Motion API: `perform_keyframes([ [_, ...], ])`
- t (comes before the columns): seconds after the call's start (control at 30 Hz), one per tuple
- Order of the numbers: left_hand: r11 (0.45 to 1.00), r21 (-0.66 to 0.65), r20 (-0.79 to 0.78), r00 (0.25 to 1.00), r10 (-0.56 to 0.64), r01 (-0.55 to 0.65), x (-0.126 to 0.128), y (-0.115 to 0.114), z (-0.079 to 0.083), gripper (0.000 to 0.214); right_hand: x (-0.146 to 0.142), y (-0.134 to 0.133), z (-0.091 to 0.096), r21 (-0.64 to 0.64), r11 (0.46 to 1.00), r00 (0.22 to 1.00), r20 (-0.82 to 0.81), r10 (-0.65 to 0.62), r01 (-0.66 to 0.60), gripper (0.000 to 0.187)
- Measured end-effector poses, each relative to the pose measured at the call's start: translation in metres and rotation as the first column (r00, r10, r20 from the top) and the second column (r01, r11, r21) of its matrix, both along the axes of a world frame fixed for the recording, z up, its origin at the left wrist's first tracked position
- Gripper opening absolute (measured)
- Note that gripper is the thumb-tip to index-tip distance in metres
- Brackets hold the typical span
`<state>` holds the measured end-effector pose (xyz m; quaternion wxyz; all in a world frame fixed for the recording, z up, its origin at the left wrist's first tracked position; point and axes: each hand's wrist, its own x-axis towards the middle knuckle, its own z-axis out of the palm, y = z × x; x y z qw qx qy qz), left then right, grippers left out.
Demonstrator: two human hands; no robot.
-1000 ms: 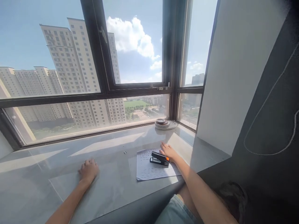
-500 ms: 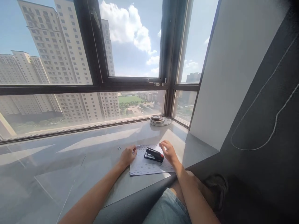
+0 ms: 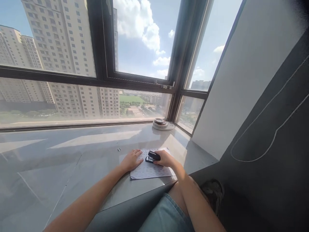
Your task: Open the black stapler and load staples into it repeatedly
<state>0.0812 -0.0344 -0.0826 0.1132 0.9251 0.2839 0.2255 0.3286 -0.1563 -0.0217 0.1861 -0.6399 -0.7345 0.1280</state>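
Observation:
A printed sheet of paper lies on the grey stone windowsill near its front edge. My left hand rests flat on the paper's left part, fingers stretched out. A black stapler sits on the paper. My right hand is wrapped around the stapler's right end, fingers closed on it.
A stack of round discs stands at the back corner of the sill by the window frame. A small staple-like bit lies left of the paper. A white wall and dark surface are on the right. My knees are below.
My left hand came across from the bare sill onto the paper's left side. My right hand went from lying beside the stapler to gripping it. The view tilted down and left.

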Motion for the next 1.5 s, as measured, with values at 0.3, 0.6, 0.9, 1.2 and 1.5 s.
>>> perform_keyframes([
  [0.3, 1.000, 0.019, 0.032, 0.999, -0.006, 0.006, -0.001, -0.004, 0.011, 0.033, -0.010, 0.055, 0.052, -0.536, 0.844, 0.958, 0.226, 0.178, -0.030, 0.065],
  [0.6, 0.976, -0.138, 0.220, 0.966, -0.136, 0.169, 0.003, -0.011, 0.016, 0.043, -0.001, 0.055, 0.061, -0.655, 0.745, 0.971, 0.072, 0.228, -0.126, 0.071],
  [0.9, 0.889, -0.392, 0.382, 0.921, -0.077, 0.237, 0.002, 0.001, 0.014, 0.034, 0.004, 0.029, 0.040, -0.393, 0.911, 0.976, 0.119, 0.184, -0.124, 0.051],
  [1.2, 0.910, -0.343, 0.320, 0.940, -0.119, 0.232, 0.000, -0.003, 0.017, 0.038, 0.004, 0.020, 0.033, -0.251, 0.956, 0.968, 0.158, 0.193, -0.150, 0.045],
  [1.5, 0.917, -0.316, 0.309, 0.940, -0.145, 0.245, 0.000, -0.004, 0.018, 0.040, 0.012, 0.008, 0.026, -0.193, 0.968, 0.978, 0.095, 0.184, -0.163, 0.029],
])
